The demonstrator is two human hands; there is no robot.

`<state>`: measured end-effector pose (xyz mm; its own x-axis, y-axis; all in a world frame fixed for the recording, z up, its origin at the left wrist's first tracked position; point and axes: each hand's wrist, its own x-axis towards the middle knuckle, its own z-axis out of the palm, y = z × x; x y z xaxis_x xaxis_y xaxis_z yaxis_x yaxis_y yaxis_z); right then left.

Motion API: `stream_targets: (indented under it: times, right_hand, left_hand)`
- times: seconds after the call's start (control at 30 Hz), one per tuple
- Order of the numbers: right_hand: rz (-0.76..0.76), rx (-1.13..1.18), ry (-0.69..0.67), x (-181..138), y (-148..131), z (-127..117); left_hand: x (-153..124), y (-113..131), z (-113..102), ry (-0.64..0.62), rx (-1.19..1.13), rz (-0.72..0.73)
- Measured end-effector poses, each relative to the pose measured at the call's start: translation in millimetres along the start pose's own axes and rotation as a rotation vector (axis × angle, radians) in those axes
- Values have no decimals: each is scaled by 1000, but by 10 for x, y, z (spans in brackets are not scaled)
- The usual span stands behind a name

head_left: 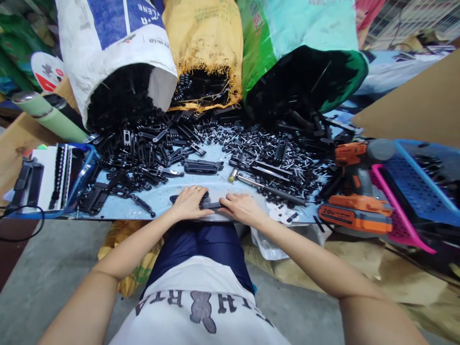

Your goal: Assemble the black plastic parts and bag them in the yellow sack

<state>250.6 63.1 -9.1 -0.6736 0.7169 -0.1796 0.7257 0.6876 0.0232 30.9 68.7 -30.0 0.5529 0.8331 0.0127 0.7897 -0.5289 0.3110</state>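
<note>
At the front edge of the blue worktop, my left hand [189,202] is closed over a black plastic part [175,198], covering most of it. My right hand [240,207] has its fingers on the right end of a dark piece [214,205] that reaches over from the left hand. Whether the two dark pieces are joined is hidden by the fingers. Just beyond the hands lies a similar black assembled part [203,166]. A small hammer [266,187] with a metal head rests to its right.
Piles of black plastic parts [143,148] and small metal pins [230,136] spread behind, spilling from a white sack [122,52], a yellow sack [204,38] and a green sack [266,62]. An orange cordless drill [354,211] and a blue basket [424,182] stand right; a lidded green bottle [50,115] leans left.
</note>
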Motion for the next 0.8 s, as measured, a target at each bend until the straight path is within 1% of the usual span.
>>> stream_targets:
  times: [0.1, 0.17, 0.3, 0.37, 0.43, 0.5, 0.53, 0.6, 0.63, 0.67, 0.7, 0.73, 0.8]
  right_hand:
    - [30, -26, 54, -26, -67, -71]
    - [39, -42, 75, -31, -92, -133]
    - [-20, -81, 59, -14, -73, -255]
    - [-53, -87, 61, -1, -26, -274]
    - [-65, -77, 88, 13, 50, -234]
    - [-72, -47, 136, 24, 148, -133]
    - [-75, -28, 167, 26, 196, -67]
    - [-88, 11, 231, 17, 265, 73]
    - [-94, 31, 256, 5, 280, 137]
    - [-97, 52, 273, -11, 283, 192]
    - [-98, 77, 283, -31, 281, 236]
    - [-101, 108, 285, -51, 283, 267]
    - [-101, 192, 296, -70, 341, 283]
  left_hand:
    - [-42, -9, 30, 30, -33, 16]
    - [-56, -29, 59, 78, -49, 30]
    - [-92, -72, 95, 150, -79, 68]
    - [-126, -79, 89, 152, -97, 75]
    - [-122, -68, 57, 122, -113, 77]
    - [1, -40, -4, 82, -116, 103]
    - [129, -24, -42, 81, -106, 115]
    - [524, -2, -121, 129, -58, 100]
    - [776, -1, -158, 169, -24, 50]
    - [1045, -11, -191, 178, 17, -4]
    - [1312, -31, -219, 149, 64, -53]
    - [1561, -57, -241, 86, 106, -93]
    - [1956, -113, -257, 44, 126, -103]
